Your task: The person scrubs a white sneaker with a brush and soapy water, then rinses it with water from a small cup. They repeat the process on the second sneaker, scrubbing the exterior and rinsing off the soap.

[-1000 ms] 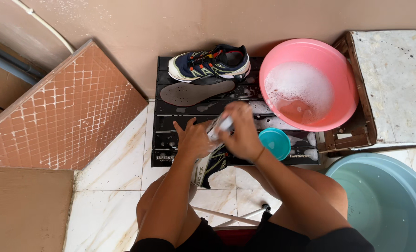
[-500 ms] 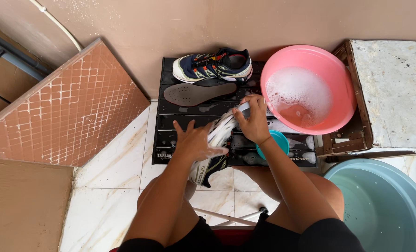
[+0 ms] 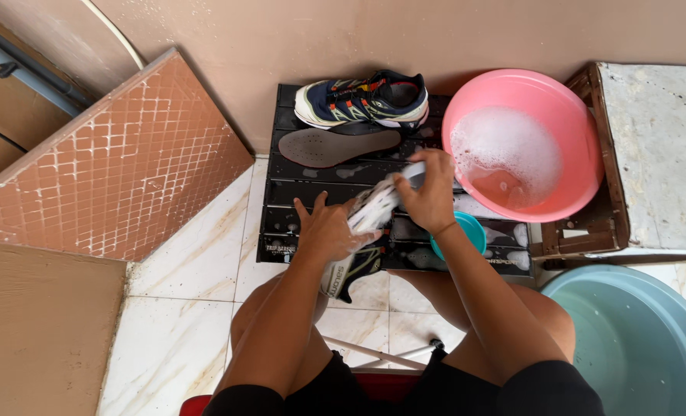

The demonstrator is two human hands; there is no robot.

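A wet, soapy sneaker [image 3: 352, 271] rests on the near edge of a black slatted mat [image 3: 312, 179], with my left hand [image 3: 326, 231] gripping it by the side. My right hand [image 3: 429, 192] is closed on a pale brush [image 3: 414, 172] at the far end of the sneaker, which is covered in white foam. A matching dark blue and cream sneaker [image 3: 362, 100] lies at the back of the mat. Just in front of it is a grey insole [image 3: 335, 146].
A pink basin [image 3: 566, 115] of sudsy water stands to the right on a wooden crate [image 3: 585, 235]. A small teal bowl [image 3: 470, 229] is by my right wrist. A large blue-green tub [image 3: 635, 339] is at the lower right. A tiled panel [image 3: 104, 162] leans at the left.
My right hand has slid with the brush from the middle of the sneaker up to its far end. My left hand keeps its hold.
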